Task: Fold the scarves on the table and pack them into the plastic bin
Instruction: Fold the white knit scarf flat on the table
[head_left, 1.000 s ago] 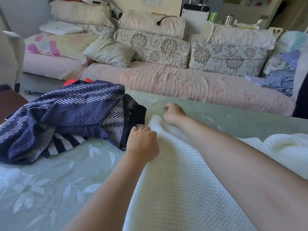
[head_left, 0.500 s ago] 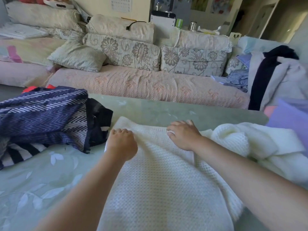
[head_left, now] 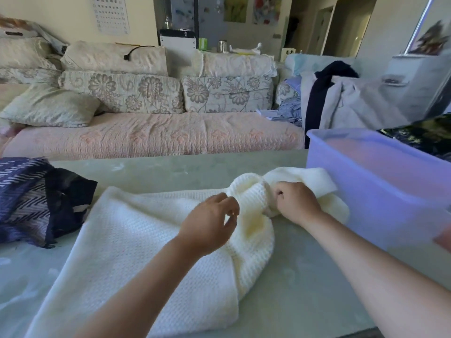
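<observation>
Just left of the translucent lilac plastic bin [head_left: 366, 191], on the pale green worktop [head_left: 305, 289]: cream waffle-knit scarf [head_left: 136, 240], spread flat at the end far from the bin and gathered into a thick rumpled bunch at the end beside it, one tail close against the bin wall. Right hand [head_left: 295, 203] at the bunch, nearest the bin, fingers [head_left: 283, 191] curled into the knit and gripping a fold. Left hand [head_left: 207, 228] farther from the bin, raised over the scarf, fingers [head_left: 229, 211] loosely curled, thumb and forefinger close together; no cloth plainly between them, though blurred. Farthest left of the bin, well apart from it: navy chevron-patterned scarf [head_left: 24, 191], heaped and unfolded. Bin contents not readable through the frosted wall. Judged handling: light, soft and wholly limp, yet bulky enough to spring open at a crease; textured knit, so unlikely to slip from a grip but likely to stretch under a pull. Best taken at two corners or along a straight edge, hands well apart, not by the middle of the bunch. Flatten the gathered end first, then fold end to end, pressing each crease against the worktop. Folding judged at an early stage; packing of this piece not yet begun.
</observation>
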Demonstrator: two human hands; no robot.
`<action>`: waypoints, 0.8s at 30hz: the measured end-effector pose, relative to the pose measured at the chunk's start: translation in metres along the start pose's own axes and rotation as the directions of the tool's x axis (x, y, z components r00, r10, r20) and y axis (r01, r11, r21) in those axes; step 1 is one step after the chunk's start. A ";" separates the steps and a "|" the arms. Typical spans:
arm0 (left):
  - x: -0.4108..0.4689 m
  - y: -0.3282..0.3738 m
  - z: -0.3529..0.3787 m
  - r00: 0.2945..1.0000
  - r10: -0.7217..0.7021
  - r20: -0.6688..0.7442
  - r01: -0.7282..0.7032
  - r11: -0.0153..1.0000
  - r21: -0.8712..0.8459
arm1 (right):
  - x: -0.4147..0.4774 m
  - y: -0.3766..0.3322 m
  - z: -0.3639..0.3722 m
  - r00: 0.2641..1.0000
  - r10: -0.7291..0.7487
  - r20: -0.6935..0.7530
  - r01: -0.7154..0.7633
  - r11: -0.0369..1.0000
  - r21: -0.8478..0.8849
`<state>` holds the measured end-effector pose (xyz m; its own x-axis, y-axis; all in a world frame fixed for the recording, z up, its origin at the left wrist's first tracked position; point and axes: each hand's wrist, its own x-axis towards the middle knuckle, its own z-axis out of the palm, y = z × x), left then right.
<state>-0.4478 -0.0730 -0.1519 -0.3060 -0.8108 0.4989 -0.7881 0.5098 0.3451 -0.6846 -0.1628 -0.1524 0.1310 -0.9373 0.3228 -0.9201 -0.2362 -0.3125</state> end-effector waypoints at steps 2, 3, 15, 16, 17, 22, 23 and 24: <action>0.006 0.035 0.021 0.993 0.113 0.024 -0.113 0.994 0.001 | -0.008 0.021 0.002 0.992 -0.022 0.123 0.036 0.993 -0.116; 0.009 0.050 0.034 0.985 0.162 0.054 -0.165 0.985 0.041 | -0.012 0.031 0.006 0.979 -0.021 0.202 0.059 0.982 -0.182; 0.033 0.010 0.033 0.847 -0.520 0.111 0.466 0.827 0.315 | -0.002 0.043 0.023 0.929 -0.349 0.122 0.369 0.899 -0.236; 0.034 0.005 0.029 0.819 -0.562 0.118 0.494 0.794 0.353 | 0.001 0.036 0.024 0.920 -0.367 0.136 0.386 0.907 -0.167; 0.036 0.002 0.026 0.799 -0.588 0.125 0.504 0.769 0.392 | 0.004 0.028 0.027 0.918 -0.356 0.173 0.377 0.920 -0.107; 0.039 0.002 0.028 0.802 -0.573 0.168 0.457 0.770 0.446 | 0.016 0.007 0.052 0.916 -0.346 0.202 0.388 0.893 -0.229; 0.039 0.003 0.028 0.809 -0.563 0.168 0.472 0.793 0.386 | 0.017 0.007 0.051 0.926 -0.332 0.178 0.366 0.905 -0.217; 0.039 0.004 0.027 0.816 -0.557 0.153 0.497 0.812 0.305 | 0.018 0.008 0.047 0.937 -0.320 0.138 0.341 0.924 -0.171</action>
<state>-0.4776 -0.1107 -0.1528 0.1070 -0.9899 0.0933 -0.9554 -0.0764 0.2854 -0.6725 -0.1940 -0.1912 0.4682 -0.8382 0.2795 -0.8691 -0.4940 -0.0258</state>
